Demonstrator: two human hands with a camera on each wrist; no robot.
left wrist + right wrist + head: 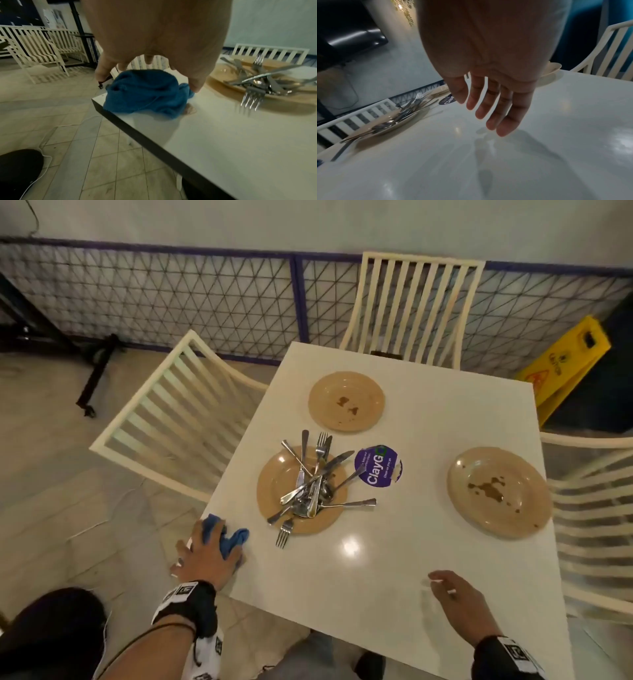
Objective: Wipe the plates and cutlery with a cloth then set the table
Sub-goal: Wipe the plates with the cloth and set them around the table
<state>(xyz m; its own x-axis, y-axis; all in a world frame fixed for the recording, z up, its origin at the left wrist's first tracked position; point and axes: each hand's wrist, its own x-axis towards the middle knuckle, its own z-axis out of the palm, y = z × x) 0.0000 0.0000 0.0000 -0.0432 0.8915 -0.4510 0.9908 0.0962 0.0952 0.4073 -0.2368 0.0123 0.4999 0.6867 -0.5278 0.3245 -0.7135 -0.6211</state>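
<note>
A crumpled blue cloth (237, 537) (142, 92) lies on the near left corner of the white table (376, 577). My left hand (207, 544) (150, 75) lies over the cloth with fingers spread, some past the table edge. My right hand (450, 594) (488, 111) hovers just above the bare tabletop, fingers straight, holding nothing. A tan plate (275, 474) holds a heap of forks, knives and spoons (315, 484) (260, 78) (406, 112). Two stained tan plates sit at the far side (346, 402) and the right side (498, 491).
A round purple ClayGo sticker (378, 469) sits mid-table. Cream slatted chairs stand at the left (171, 419), far (411, 306) and right (592, 508) sides. A yellow floor sign (565, 361) leans behind the table's far right corner, by a mesh railing (171, 302).
</note>
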